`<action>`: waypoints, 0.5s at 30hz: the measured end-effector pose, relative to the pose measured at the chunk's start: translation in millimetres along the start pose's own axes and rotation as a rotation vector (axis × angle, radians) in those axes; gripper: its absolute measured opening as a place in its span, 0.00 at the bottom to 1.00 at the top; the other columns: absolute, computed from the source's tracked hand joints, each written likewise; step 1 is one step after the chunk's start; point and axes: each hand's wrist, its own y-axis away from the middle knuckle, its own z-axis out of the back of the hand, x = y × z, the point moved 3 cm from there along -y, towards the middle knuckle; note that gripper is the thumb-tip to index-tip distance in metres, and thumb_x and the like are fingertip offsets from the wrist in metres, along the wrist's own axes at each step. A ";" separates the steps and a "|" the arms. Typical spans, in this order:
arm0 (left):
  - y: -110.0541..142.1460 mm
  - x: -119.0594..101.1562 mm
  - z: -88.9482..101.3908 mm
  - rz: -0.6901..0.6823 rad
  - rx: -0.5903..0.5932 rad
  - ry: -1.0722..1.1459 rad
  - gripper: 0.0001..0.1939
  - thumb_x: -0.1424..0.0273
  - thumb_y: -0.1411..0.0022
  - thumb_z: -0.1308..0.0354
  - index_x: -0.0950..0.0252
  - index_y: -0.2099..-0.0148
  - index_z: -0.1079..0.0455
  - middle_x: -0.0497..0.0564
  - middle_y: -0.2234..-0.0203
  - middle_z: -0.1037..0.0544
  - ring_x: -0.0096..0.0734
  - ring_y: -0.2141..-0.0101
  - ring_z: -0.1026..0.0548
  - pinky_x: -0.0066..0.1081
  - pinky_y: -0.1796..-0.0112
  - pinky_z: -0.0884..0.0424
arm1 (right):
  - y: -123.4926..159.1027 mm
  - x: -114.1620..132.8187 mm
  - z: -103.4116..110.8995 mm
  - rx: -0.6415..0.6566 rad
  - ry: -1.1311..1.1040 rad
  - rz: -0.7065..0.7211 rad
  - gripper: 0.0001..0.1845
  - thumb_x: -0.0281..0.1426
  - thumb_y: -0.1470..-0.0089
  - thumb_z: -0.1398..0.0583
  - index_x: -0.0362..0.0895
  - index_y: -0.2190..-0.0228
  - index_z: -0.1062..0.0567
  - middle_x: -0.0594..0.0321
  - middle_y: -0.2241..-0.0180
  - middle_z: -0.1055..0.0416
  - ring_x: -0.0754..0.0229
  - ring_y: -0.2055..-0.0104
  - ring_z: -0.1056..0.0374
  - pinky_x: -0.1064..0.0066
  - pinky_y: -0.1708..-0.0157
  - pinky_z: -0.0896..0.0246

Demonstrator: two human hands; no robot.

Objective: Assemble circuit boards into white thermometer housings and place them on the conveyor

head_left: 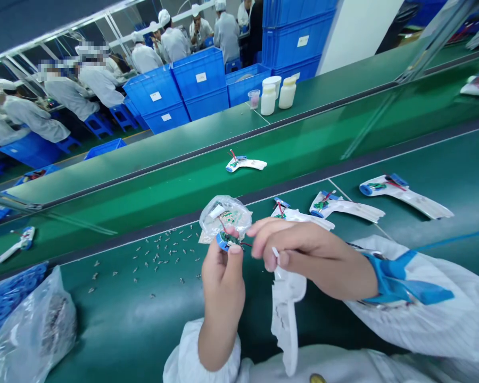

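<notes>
White smock sleeves (201,354) lead to both hands. The left hand (222,284) clenches a blue-rimmed circuit board (225,242) trailing red wire, just below a clear plastic bag (223,215); the right hand (315,260) pinches a white thermometer housing (285,319), dangling beneath its fingers (281,260).

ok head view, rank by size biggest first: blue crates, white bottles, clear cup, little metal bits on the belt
1. blue plastic crate
2. two white plastic bottles, which look alike, so not ranked against each other
3. clear plastic cup
4. small metal parts, smallest, though they lie closest
</notes>
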 end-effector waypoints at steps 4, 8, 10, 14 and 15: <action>-0.3 -8.7 4.8 -0.215 -0.140 -0.273 0.17 0.59 0.43 0.38 0.62 0.55 0.30 0.50 0.64 0.21 0.37 0.63 0.22 0.33 0.61 0.29 | -10.9 -1.0 4.5 -0.004 -0.026 -0.143 0.16 0.33 0.41 0.46 0.40 0.77 0.28 0.61 0.78 0.31 0.63 0.71 0.36 0.73 0.69 0.40; 7.6 -14.9 4.2 -0.358 -0.070 -0.243 0.19 0.60 0.41 0.39 0.59 0.49 0.35 0.52 0.59 0.23 0.38 0.61 0.23 0.33 0.61 0.27 | -25.8 9.5 10.3 0.093 0.170 -0.106 0.15 0.28 0.44 0.46 0.40 0.79 0.26 0.65 0.80 0.33 0.66 0.73 0.41 0.74 0.71 0.47; 12.8 -16.0 2.9 -0.370 0.052 -0.252 0.20 0.59 0.39 0.42 0.57 0.46 0.35 0.53 0.58 0.24 0.39 0.61 0.23 0.34 0.60 0.27 | -31.0 17.6 10.4 0.154 0.255 0.003 0.16 0.25 0.45 0.47 0.41 0.82 0.29 0.67 0.82 0.35 0.67 0.75 0.44 0.74 0.69 0.48; 21.5 -21.8 1.9 -0.392 0.217 -0.219 0.19 0.58 0.35 0.47 0.50 0.43 0.36 0.48 0.63 0.24 0.30 0.73 0.26 0.30 0.69 0.27 | -34.1 30.7 6.5 0.237 0.425 0.134 0.18 0.23 0.48 0.50 0.41 0.87 0.40 0.68 0.86 0.44 0.68 0.79 0.54 0.71 0.70 0.53; 22.6 -23.6 1.8 -0.384 0.235 -0.199 0.19 0.57 0.35 0.48 0.49 0.43 0.36 0.48 0.64 0.24 0.28 0.76 0.28 0.29 0.71 0.28 | -34.1 33.0 5.4 0.252 0.453 0.139 0.18 0.24 0.49 0.50 0.41 0.88 0.43 0.68 0.86 0.46 0.68 0.79 0.56 0.71 0.71 0.54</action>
